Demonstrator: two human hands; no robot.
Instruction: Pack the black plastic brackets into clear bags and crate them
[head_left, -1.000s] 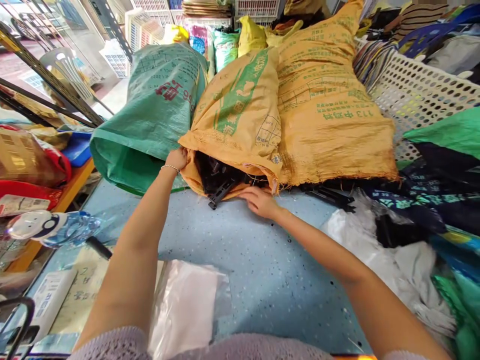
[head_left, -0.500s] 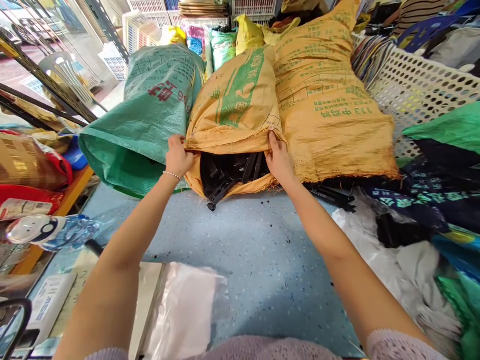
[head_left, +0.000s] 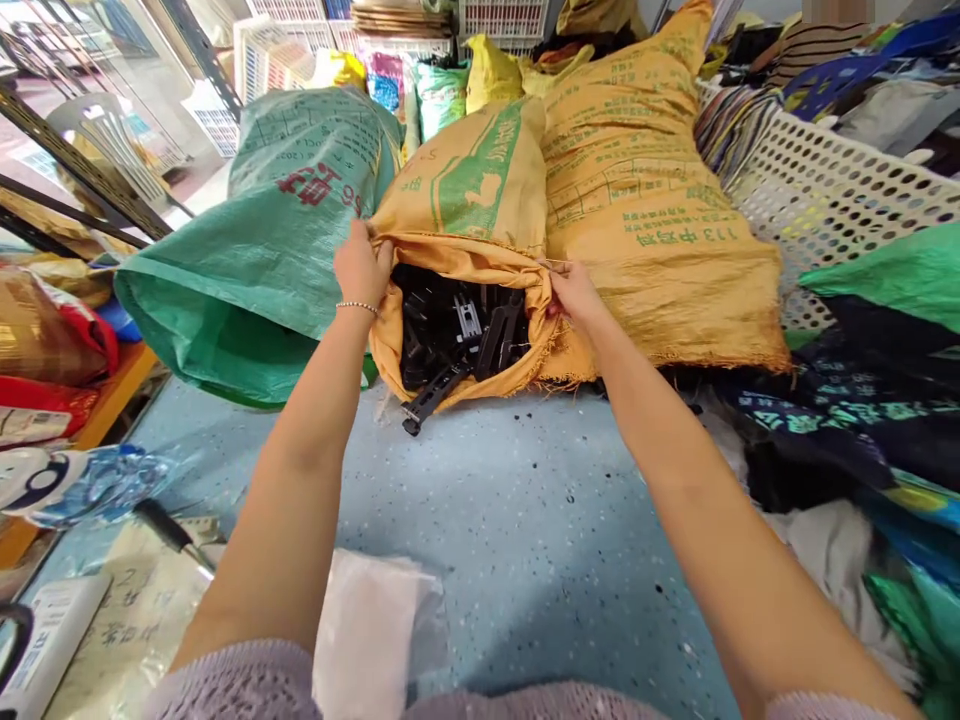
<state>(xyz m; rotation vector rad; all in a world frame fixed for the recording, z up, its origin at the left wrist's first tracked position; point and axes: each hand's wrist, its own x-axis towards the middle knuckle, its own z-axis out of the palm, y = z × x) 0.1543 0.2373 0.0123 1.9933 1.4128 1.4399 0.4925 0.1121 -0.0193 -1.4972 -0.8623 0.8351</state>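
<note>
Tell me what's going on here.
A person's left grip and right grip hold the middle sack open, one at each side of its mouth. Black parts fill the opening, and one pokes out over the lower edge. The green sack on the left gapes open, with no hand on it.

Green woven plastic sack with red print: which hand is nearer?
Left. The left hand is just beside the green sack, gripping the open orange woven sack by its mouth's left side; the right hand grips the right side, farther away.
</note>
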